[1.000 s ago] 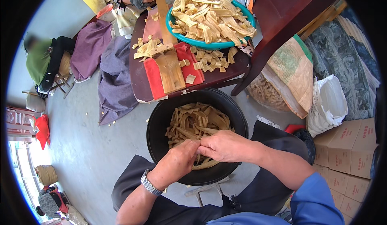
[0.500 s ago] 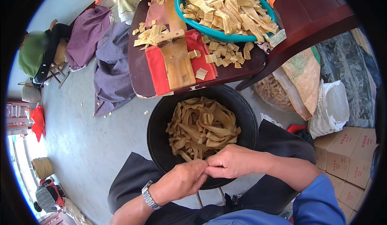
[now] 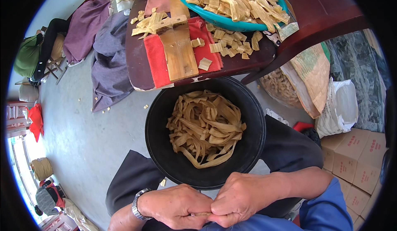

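My left hand (image 3: 178,207), with a silver watch on its wrist, is closed just past the near rim of a black bucket (image 3: 159,125). My right hand (image 3: 240,197) is closed too, knuckles almost against the left. A short end of a tan strip (image 3: 201,214) shows between the two hands; most of it is hidden by the fingers. Inside the bucket lies a tangled heap of long, flat tan strips (image 3: 206,127) that look dried and fibrous. One long strip curves along the heap's near side.
Beyond the bucket stands a dark red chair (image 3: 140,71) bearing a red cloth (image 3: 155,61), a wooden board (image 3: 182,61), small cut squares (image 3: 231,42) and a teal basin (image 3: 231,23) of strips. Cardboard boxes (image 3: 349,156) and a white sack (image 3: 339,111) stand right. A person (image 3: 51,44) sits far left.
Both hands have come back from over the bucket's near rim toward my body and stay close together. The view has shifted slightly, and more of the heap in the bucket shows.
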